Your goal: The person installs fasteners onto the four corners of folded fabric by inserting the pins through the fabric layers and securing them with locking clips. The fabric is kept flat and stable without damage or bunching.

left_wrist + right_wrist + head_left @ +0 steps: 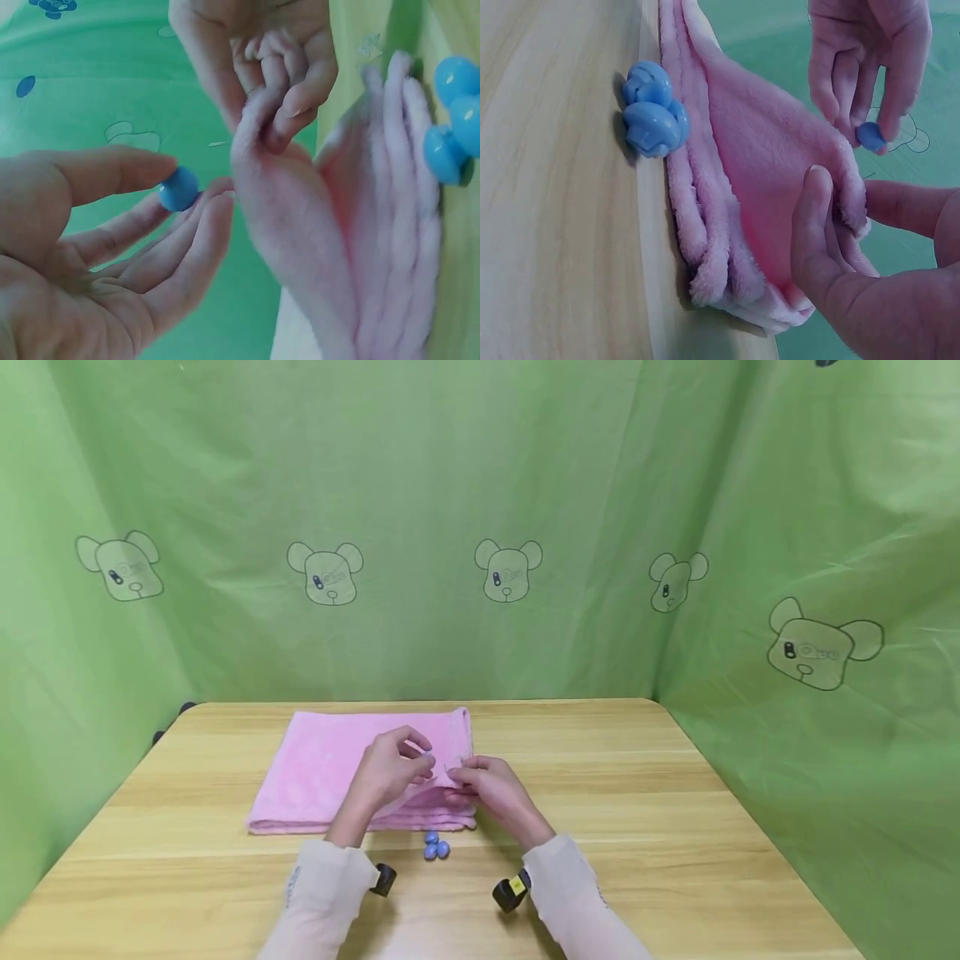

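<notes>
A pink plush towel (pixel 330 768) lies folded in layers on the table, its near right corner lifted. My right hand (pixel 491 789) pinches the raised top layer at that corner; in the right wrist view the thumb and fingers (pixel 817 225) sit on both sides of the cloth's edge (pixel 847 180). Left of it, my left hand (pixel 393 768) is held over the towel. Between its thumb and a fingertip it pinches a small glossy blue mushroom-like cap (pixel 179 189), just apart from the cloth. Several matching blue rounded pieces (pixel 431 851) lie clustered on the table before the towel.
The light wooden table (pixel 637 827) extends around the towel, with its far edge against a green curtain (pixel 420 635) printed with bear heads. Green curtain also hangs on both sides. A black wrist camera (pixel 510 895) is strapped under the right sleeve, another (pixel 384 880) under the left.
</notes>
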`<move>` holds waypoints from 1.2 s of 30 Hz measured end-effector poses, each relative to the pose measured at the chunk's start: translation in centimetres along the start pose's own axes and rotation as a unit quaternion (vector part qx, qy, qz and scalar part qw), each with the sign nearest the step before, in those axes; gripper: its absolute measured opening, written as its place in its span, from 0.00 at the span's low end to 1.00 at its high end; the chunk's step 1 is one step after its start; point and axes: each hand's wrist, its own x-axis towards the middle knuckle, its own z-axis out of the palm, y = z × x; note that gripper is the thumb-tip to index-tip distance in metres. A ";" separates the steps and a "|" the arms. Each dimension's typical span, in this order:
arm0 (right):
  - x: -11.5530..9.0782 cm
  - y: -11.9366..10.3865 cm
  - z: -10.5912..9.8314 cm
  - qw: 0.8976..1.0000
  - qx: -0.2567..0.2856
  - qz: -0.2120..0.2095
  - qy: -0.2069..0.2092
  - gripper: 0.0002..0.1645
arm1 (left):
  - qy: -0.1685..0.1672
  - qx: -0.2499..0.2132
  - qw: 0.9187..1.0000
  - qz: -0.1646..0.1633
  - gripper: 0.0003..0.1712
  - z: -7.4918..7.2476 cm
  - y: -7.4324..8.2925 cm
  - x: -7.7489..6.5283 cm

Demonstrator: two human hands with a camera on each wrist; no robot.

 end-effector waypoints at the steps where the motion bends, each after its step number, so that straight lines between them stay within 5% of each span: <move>1: 0.0 0.0 0.0 1.000 0.003 0.000 -0.001 0.13 | 0.001 -0.005 1.000 0.001 0.07 0.1 -0.1 0.1; 10: 0.1 0.2 -0.1 1.000 0.013 0.002 -0.008 0.15 | 0.012 0.014 0.999 0.035 0.10 0.5 -0.6 0.0; 18: 0.0 0.1 0.0 1.000 0.009 -0.002 -0.006 0.12 | 0.006 -0.015 1.000 0.012 0.12 0.6 -0.7 0.0; 36: -0.1 0.2 -0.2 1.000 0.012 -0.008 -0.001 0.12 | -0.011 0.006 0.999 0.031 0.12 0.9 -0.7 0.1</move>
